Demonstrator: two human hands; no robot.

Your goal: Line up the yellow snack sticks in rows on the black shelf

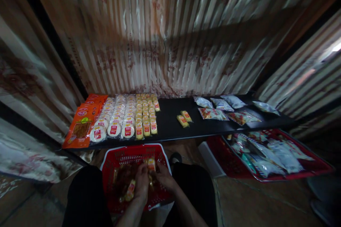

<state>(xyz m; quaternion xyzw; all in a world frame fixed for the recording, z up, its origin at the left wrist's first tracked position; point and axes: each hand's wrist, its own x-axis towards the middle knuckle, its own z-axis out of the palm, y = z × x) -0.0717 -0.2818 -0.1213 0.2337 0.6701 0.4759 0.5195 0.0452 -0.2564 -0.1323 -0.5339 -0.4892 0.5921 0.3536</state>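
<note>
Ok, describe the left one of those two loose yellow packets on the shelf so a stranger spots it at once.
Find the long black shelf before the pleated cream curtain. Between neat rows of yellow packets and shiny plastic bags lies a loose, oblong, yellow plastic-wrapped packet beside its twin. Yours is the left one, nearer the shelf's front edge.

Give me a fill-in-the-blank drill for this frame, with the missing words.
The left hand and right hand are inside a plastic basket coloured ____.
The flat bags at the left end of the black shelf are coloured ____.
On that shelf, ____ yellow snack packets lie on their own near the middle.
Missing words: red; orange; two.
</note>
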